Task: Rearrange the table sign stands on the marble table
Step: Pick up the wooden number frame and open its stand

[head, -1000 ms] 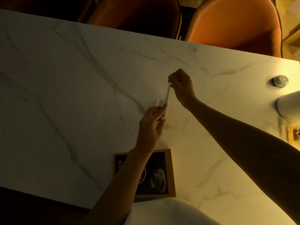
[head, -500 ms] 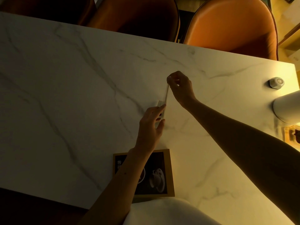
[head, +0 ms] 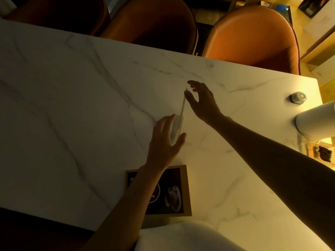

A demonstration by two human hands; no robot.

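A clear acrylic sign stand [head: 181,113] stands upright, seen edge-on, in the middle of the marble table [head: 72,105]. My left hand [head: 163,142] cups its base with fingers and thumb spread on either side. My right hand [head: 203,104] hovers at its top edge with the fingers apart and the thumb close to the sheet. A second sign, a wood-framed dark card with a coffee cup picture [head: 174,194], lies flat near the front edge, partly under my left forearm.
A small hexagonal object [head: 298,97], a white cylinder [head: 315,122] and an amber clear holder [head: 320,153] sit at the table's right end. Orange chairs [head: 253,38] line the far side. A white rounded shape [head: 181,238] overlaps the near edge.
Both hands were pinching the clear stand, right at the top and left at the base. Now the fingers of both have spread apart and the stand stays upright.
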